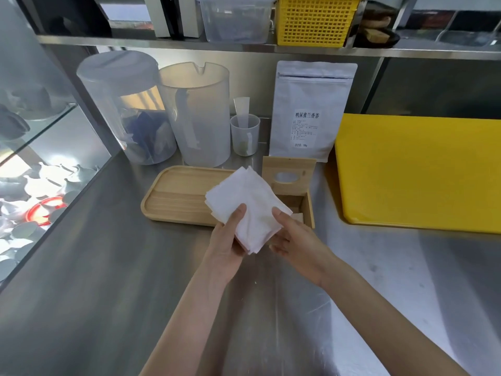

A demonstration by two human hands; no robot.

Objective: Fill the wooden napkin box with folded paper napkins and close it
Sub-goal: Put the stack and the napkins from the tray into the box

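Observation:
A stack of white folded paper napkins [248, 202] is held between both hands, just above the steel counter. My left hand [227, 244] grips its near left corner with the thumb on top. My right hand [294, 240] pinches its right edge. Behind the stack stands the wooden napkin box [309, 206], open, its lid [288, 173] with an oval slot tilted upright at the back. The napkins hide most of the box's left side; a bit of its inside shows.
A wooden tray [176, 195] lies left of the box. Behind are two plastic pitchers [199, 115], a small measuring cup [244, 134] and a white tea pouch [311, 109]. A yellow cutting board [417, 169] lies right. A glass case edge [54, 169] runs along the left.

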